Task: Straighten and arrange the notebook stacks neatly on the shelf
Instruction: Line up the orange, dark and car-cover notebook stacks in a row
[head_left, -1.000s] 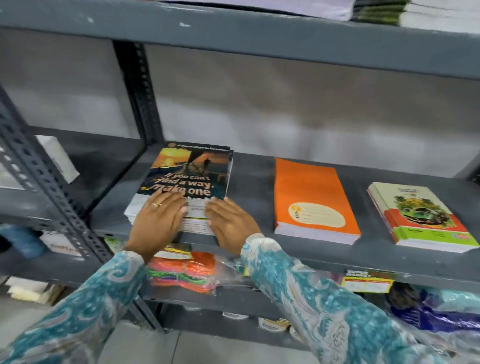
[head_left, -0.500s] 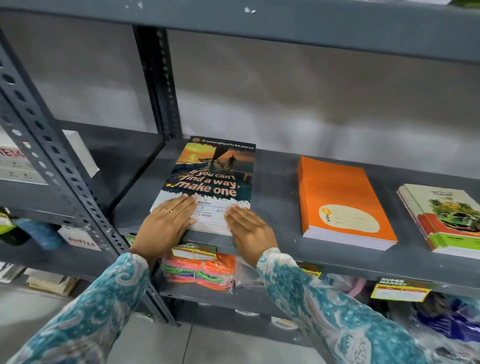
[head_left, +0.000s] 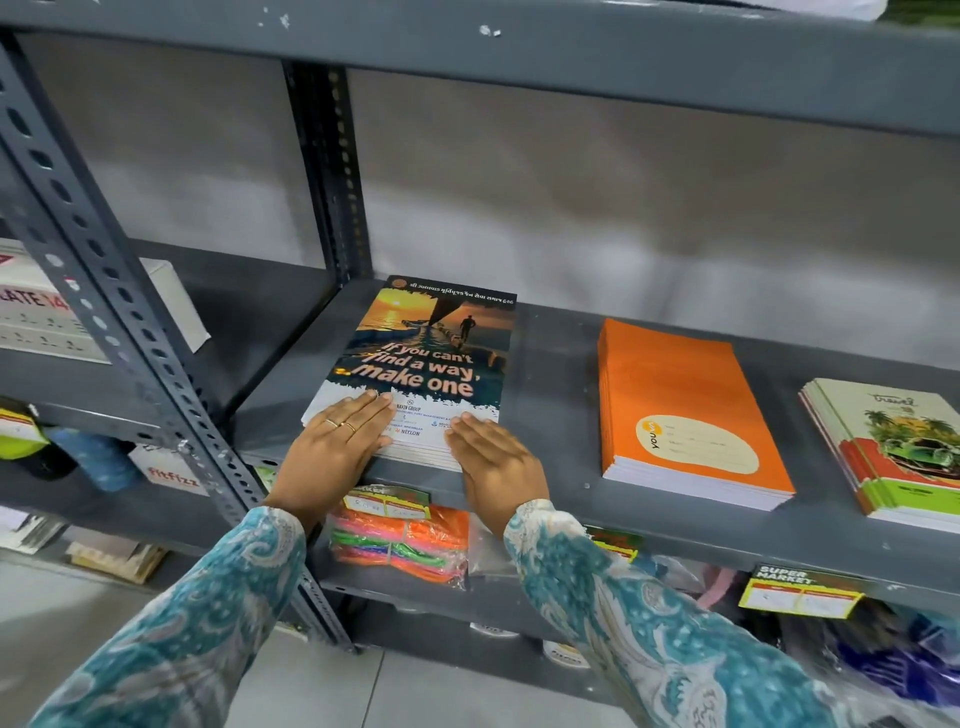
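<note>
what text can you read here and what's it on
"If you can't find a way, make one": sunset notebook; "NAVIN GROUP" and "NYLON" lower on it, top line too small to read.
"YOUVA": orange notebook; label lines blurred.
"SUPER MARKET": shelf tag.
"fitfizz": white box.
Green notebook title unreadable.

Grey metal shelving (head_left: 519, 93), grey wall (head_left: 623, 218)

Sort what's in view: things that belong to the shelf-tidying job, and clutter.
Job: sunset-cover notebook stack under left hand and right hand; orange notebook stack; green car-cover notebook stack.
Lying about: neon band packet; white box.
</note>
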